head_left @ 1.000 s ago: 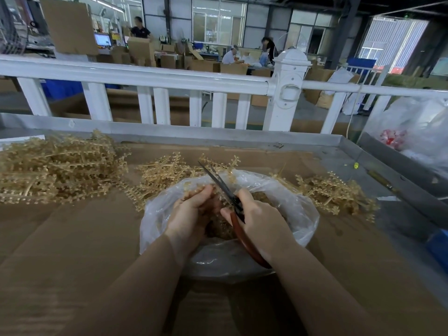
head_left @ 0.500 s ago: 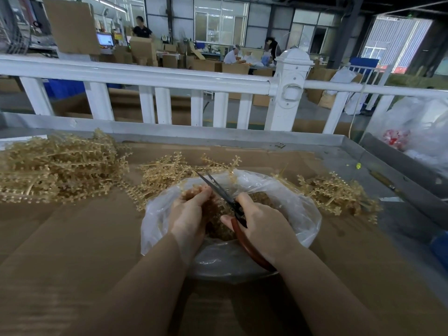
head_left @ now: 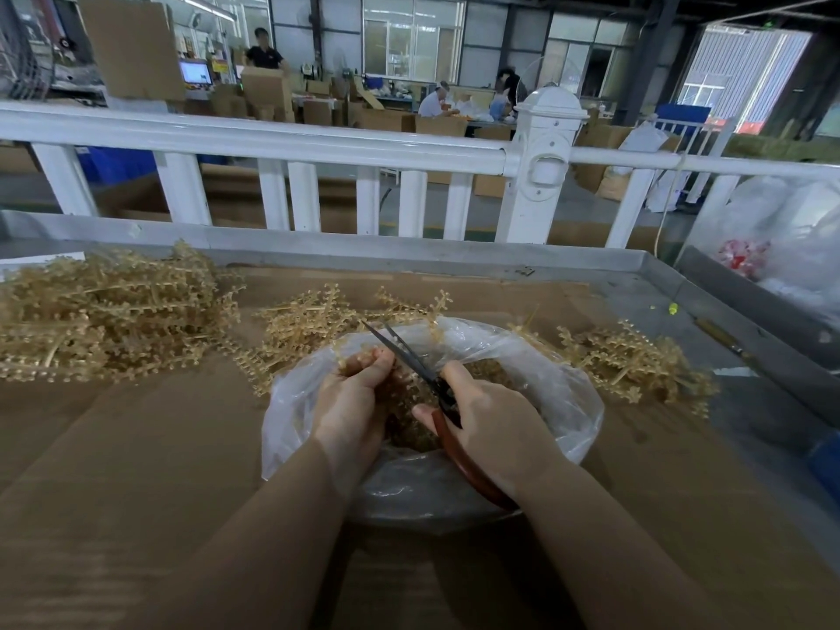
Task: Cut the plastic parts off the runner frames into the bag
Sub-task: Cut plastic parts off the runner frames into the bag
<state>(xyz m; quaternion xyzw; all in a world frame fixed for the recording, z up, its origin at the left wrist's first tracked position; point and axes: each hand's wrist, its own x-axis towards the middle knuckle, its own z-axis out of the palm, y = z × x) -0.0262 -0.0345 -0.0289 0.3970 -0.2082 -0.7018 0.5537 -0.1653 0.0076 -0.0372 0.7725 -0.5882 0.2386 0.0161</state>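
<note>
At nine o'clock on the brown cardboard-covered worktable (head_left: 136, 470) lies a big heap of pale gold plastic runner frames (head_left: 104, 316), branched and studded with small parts. A smaller tangle of the same frames (head_left: 309, 325) sits at about eleven o'clock, touching the far rim of the clear, thin plastic bag (head_left: 559, 402), which lies open at the centre with a mound of cut gold parts (head_left: 409, 402) inside.

Over the bag's mouth the left hand (head_left: 350, 402) has its fingers curled round a single gold runner frame (head_left: 352, 359), pinching it near the fingertips. Just to its right, the right hand (head_left: 495, 429) grips the red-brown handles of a pair of dark-bladed scissors (head_left: 409, 356); the blades stand slightly parted and point toward eleven o'clock, close beside the held frame.

At two o'clock, right of the bag, spreads another loose scatter of frames (head_left: 636, 361). A white railing (head_left: 282, 143) runs across the far side at twelve o'clock.
</note>
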